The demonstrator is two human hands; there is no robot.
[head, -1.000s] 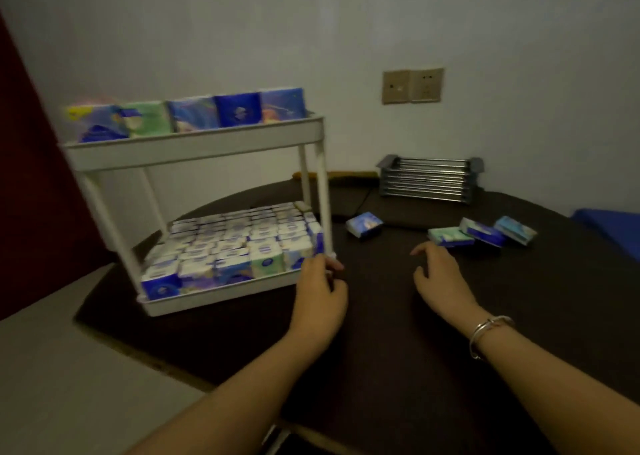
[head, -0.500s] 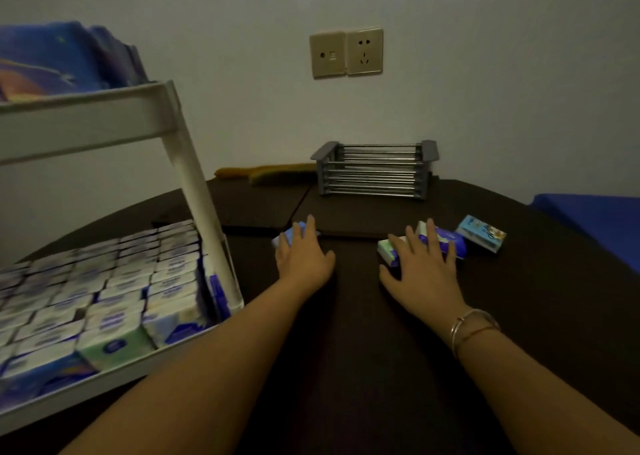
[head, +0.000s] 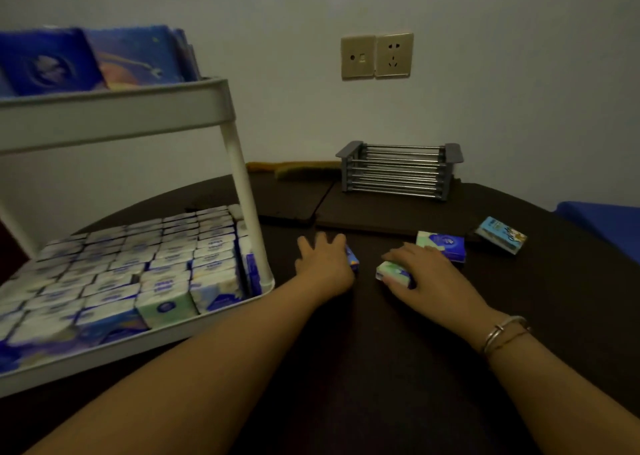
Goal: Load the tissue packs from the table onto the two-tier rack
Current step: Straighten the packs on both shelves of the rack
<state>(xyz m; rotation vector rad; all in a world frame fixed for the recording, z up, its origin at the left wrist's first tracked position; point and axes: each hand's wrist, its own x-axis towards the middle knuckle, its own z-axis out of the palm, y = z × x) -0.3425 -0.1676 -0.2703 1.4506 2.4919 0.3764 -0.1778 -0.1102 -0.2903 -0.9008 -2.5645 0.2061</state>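
My left hand [head: 322,264] lies over a blue tissue pack [head: 352,260] just right of the white two-tier rack [head: 242,191], fingers curled over it; only the pack's right corner shows. My right hand [head: 429,276] grips a green-and-white tissue pack [head: 393,272], thumb at its near side. On the table behind that hand lies a blue-and-green pack [head: 445,243], and a light blue pack [head: 503,235] sits farther right. The rack's lower tier [head: 214,319] holds several rows of packs, and more packs stand on the upper tier [head: 114,119].
A dark table [head: 381,368] carries everything. At the back by the wall stands a grey metal wire rack [head: 398,174] on a dark mat, with a yellowish brush [head: 294,169] to its left. A blue surface [head: 602,222] shows at the far right.
Both hands left the rack and reached right to the loose packs. Since half a second ago each hand has closed on a pack and drawn it nearer; the view has pulled back a little.
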